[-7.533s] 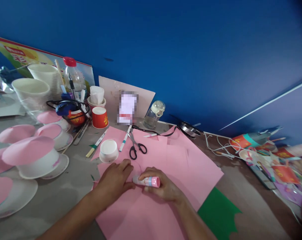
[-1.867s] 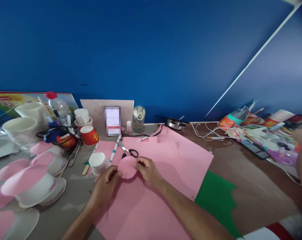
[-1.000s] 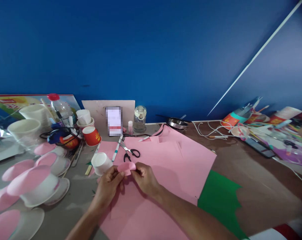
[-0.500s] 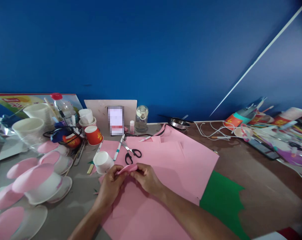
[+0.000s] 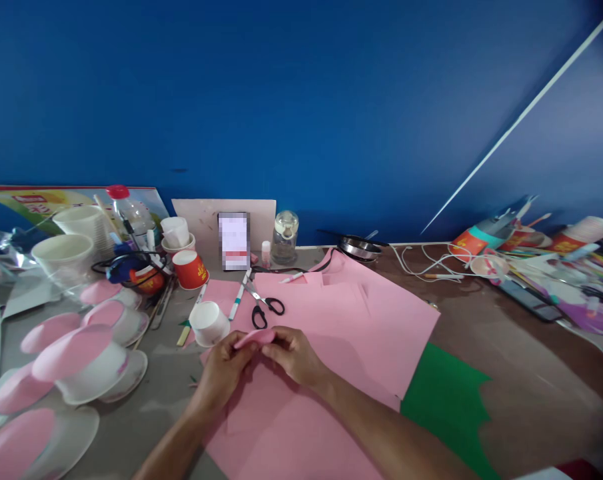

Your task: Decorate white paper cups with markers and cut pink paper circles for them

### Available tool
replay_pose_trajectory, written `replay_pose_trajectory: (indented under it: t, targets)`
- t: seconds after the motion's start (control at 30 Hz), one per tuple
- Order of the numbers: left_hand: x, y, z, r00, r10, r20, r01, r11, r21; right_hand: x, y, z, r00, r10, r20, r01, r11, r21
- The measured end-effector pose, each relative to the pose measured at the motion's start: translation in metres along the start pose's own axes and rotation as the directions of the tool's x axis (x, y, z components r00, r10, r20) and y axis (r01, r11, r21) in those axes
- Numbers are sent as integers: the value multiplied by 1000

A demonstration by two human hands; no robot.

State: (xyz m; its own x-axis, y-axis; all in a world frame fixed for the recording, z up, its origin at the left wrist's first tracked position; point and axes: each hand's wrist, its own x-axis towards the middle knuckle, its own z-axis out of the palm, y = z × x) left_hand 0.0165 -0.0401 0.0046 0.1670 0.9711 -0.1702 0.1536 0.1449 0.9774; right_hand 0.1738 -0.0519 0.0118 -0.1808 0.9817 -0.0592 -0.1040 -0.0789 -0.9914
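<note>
Here L hand + R hand pinch bent pink paper disc over pink sheet; scissors beyond, wht cup nr L.

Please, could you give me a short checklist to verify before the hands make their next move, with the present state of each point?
1. Pink piece held on both sides: ok, the left hand and right hand both pinch the pink piece.
2. Near edge of the piece in good shape: cannot tell, the hands hide it.
3. Scissors closed: not ok, the handles of the scissors are spread.
4. Pink sheet free of tools: not ok, the scissors and a pen lie on it.
5. Glue stick upright: ok, it stands beside the jar.
</note>
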Motion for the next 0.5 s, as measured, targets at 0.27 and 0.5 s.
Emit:
replay_pose_trajectory:
  t: [0.27, 0.5]
  targets:
    - [-1, -1, 1, 1000, 6, 7, -5, 994, -110, -4, 0, 8, 999, -42, -23, 41, 998, -43]
    - [-3, 10, -1, 996, 30, 82, -24, 997, -79, -4, -2, 7, 992, -104, -73, 91, 983, -159]
